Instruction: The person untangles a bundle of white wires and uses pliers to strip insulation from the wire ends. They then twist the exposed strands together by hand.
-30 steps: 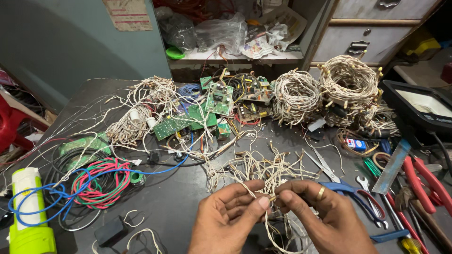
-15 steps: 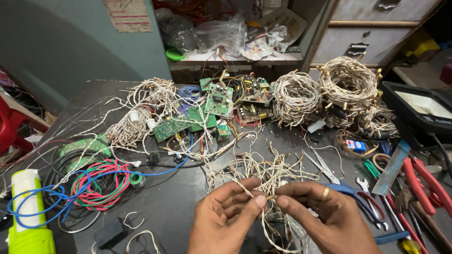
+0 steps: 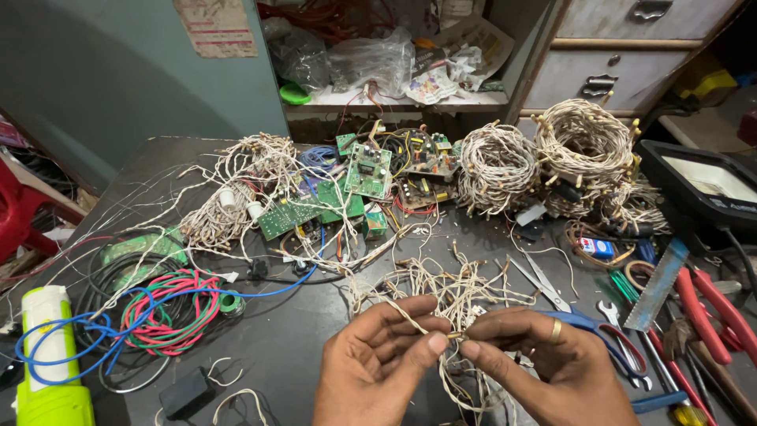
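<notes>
Presently, both hands pinch one strand of the tangled white wire [image 3: 441,292]: left hand [image 3: 378,367] and right hand [image 3: 544,371] closed fingertip to fingertip just before the green circuit boards [image 3: 315,207]. Beyond those boards, a pale rectangular label [image 3: 214,25] hangs on the wall, beside bundled plastic bags [image 3: 371,59].

Two hands [image 3: 378,367] [image 3: 544,371], two wound cream wire coils [image 3: 497,167] [image 3: 585,143], one scissors [image 3: 579,319], one yellow-green torch [image 3: 49,355].
</notes>
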